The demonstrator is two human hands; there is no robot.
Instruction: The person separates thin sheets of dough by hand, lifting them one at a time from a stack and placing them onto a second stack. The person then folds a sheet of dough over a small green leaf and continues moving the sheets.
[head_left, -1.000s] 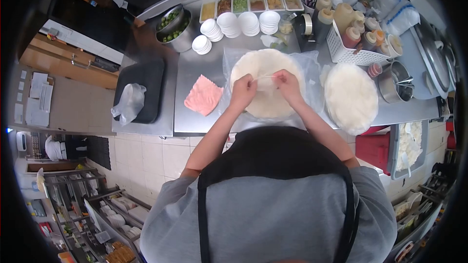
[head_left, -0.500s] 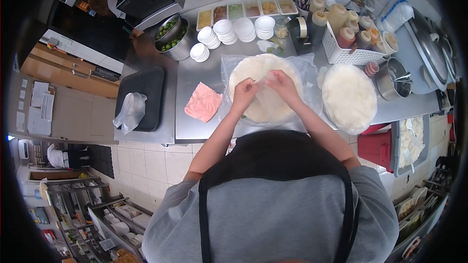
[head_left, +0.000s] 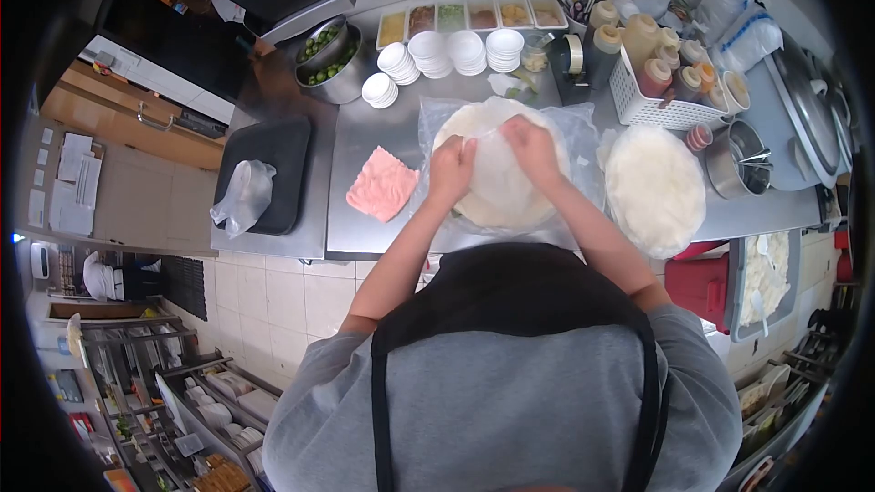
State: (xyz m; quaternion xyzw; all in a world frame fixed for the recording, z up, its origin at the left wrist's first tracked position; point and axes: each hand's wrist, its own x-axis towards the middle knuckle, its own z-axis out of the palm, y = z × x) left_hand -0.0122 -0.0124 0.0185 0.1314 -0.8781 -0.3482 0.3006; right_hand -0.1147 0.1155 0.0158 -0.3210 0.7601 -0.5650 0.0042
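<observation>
Both hands are closed on the top edge of a thin, clear plastic film or bag, which hangs between them. My left hand grips its left side, fingers curled. On the other side, my right hand pinches it. Below them lies a large round, pale dough-like disc, partly covered by my hands and the film. Under the disc a crinkled clear plastic sheet spreads over the steel counter. A second whitish round stack lies to the right of it.
Left of the sheet is a pink cloth; farther left, a black tray holds a plastic bag. White dish stacks and food trays line the back. A bottle basket and steel pot stand right.
My hands have moved a little apart and the film is now stretched between them. The whole view has shifted slightly.
</observation>
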